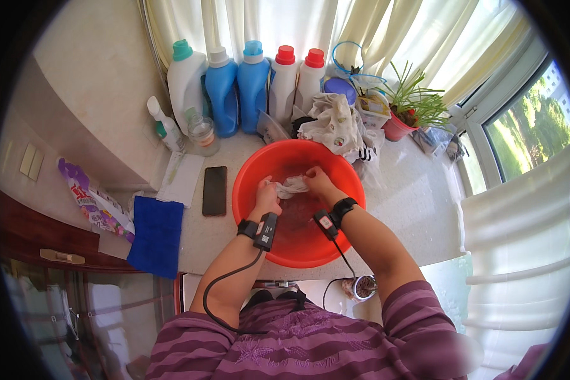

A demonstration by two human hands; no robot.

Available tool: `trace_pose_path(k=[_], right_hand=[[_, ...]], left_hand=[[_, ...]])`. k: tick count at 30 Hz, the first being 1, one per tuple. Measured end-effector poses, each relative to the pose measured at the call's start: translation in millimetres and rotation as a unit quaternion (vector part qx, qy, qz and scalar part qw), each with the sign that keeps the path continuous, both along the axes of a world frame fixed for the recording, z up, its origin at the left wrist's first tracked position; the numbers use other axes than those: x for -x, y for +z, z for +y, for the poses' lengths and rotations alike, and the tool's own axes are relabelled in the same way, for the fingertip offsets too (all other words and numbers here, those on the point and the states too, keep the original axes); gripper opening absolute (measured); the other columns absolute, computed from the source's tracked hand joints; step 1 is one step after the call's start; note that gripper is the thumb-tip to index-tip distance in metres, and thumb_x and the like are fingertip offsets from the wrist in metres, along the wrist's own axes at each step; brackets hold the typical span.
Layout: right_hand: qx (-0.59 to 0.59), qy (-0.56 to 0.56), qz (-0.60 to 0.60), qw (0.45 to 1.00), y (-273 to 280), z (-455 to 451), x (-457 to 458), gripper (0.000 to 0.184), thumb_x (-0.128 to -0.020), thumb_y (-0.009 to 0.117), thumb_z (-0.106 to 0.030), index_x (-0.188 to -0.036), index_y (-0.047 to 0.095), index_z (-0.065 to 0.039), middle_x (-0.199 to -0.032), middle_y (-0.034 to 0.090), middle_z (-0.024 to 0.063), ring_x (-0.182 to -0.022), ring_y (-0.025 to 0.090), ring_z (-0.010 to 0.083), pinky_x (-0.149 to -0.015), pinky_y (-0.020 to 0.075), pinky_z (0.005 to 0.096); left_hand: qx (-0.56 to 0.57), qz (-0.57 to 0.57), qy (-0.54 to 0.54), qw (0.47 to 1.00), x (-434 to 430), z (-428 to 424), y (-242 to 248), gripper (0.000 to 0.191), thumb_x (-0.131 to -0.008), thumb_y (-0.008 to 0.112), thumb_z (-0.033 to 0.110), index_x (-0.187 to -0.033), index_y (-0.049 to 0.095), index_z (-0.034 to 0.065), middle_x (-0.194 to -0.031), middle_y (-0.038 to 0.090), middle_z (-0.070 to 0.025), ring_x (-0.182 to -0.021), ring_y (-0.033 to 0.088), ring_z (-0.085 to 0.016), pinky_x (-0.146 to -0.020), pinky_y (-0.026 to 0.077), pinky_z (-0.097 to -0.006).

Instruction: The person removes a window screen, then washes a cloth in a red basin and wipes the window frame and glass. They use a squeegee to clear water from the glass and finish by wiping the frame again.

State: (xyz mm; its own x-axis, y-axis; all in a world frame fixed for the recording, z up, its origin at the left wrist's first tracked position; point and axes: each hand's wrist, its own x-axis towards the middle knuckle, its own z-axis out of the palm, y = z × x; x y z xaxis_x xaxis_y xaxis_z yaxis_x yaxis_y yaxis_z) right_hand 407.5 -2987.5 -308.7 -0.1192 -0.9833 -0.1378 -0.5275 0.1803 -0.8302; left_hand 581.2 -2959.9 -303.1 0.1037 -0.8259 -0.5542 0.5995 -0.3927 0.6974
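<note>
A red plastic basin (247, 237) stands on the counter before me, with water in its bottom. Inside its rim, a small white wet cloth (292, 187) is stretched between my two hands. My left hand (267, 197) grips the cloth's left end. The right end is pinched in the fingers of my right hand (319, 181). What kind of cloth it is I cannot tell. Each wrist wears a black strap with a small cabled box.
Several detergent bottles (223, 95) line the curtain behind the basin. Crumpled light clothes (335, 121) lie against the basin's back right. A potted plant (403, 114) stands farther right. Left are a smartphone (214, 191), a glass jar (203, 135) and a blue cloth (156, 235) over the counter edge.
</note>
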Motion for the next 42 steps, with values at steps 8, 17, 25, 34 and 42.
trace_pose_path(k=[8, 17, 25, 34, 42], right_hand=[[-0.06, 0.039, 0.232, 0.97, -23.6, -9.3, 20.5, 0.025, -0.085, 0.07, -0.023, -0.095, 0.064, -0.001, -0.079, 0.067, 0.0106, -0.073, 0.065, 0.0223, -0.064, 0.0524, 0.035], [-0.199, 0.203, -0.247, 0.927, 82.0, 44.4, -43.9, 0.028, -0.097, 0.057, -0.03, -0.088, 0.063, -0.005, -0.062, 0.059, 0.0038, -0.051, 0.056, 0.0131, -0.049, 0.0443, 0.0278], [0.121, 0.19, 0.095, 0.97, 57.8, 27.4, -39.6, 0.043, -0.098, 0.053, -0.029, -0.072, 0.065, 0.002, -0.067, 0.065, 0.0145, -0.06, 0.067, 0.0222, -0.047, 0.0496, 0.0392], [0.001, 0.035, -0.044, 0.998, 20.4, 14.4, -8.1, 0.023, -0.088, 0.062, -0.024, -0.085, 0.066, -0.001, -0.08, 0.069, 0.0149, -0.083, 0.068, 0.0256, -0.07, 0.0535, 0.0389], [-0.049, 0.203, 0.243, 0.947, 12.4, 8.3, 1.3, 0.026, -0.088, 0.063, -0.025, -0.099, 0.065, -0.002, -0.078, 0.066, 0.0152, -0.072, 0.066, 0.0312, -0.067, 0.0539, 0.0384]], left_hand=[[-0.129, 0.085, -0.075, 0.985, 10.8, 21.4, 43.7, 0.036, -0.1, 0.042, 0.029, -0.132, 0.043, 0.013, -0.128, 0.053, -0.0115, -0.115, 0.052, -0.032, -0.089, 0.041, -0.066], [-0.049, 0.177, -0.204, 0.962, 11.5, 12.4, -0.2, 0.063, -0.099, 0.018, 0.063, -0.112, 0.059, 0.017, -0.11, 0.062, -0.0112, -0.091, 0.06, -0.033, -0.063, 0.047, -0.0532], [-0.093, 0.138, -0.098, 0.981, 22.4, 7.6, 17.0, 0.047, -0.102, 0.033, 0.053, -0.103, 0.056, 0.0123, -0.083, 0.065, -0.0105, -0.066, 0.063, -0.028, -0.05, 0.048, -0.0465], [-0.013, 0.006, 0.007, 1.0, -0.3, 16.7, 28.2, 0.025, -0.104, 0.039, 0.032, -0.107, 0.052, 0.0106, -0.1, 0.058, -0.0035, -0.087, 0.058, -0.019, -0.077, 0.049, -0.0367], [-0.079, 0.111, 0.021, 0.99, -7.8, 16.0, 5.7, 0.033, -0.103, 0.035, 0.043, -0.107, 0.056, 0.0173, -0.117, 0.059, -0.0054, -0.104, 0.054, -0.022, -0.096, 0.039, -0.0487]])
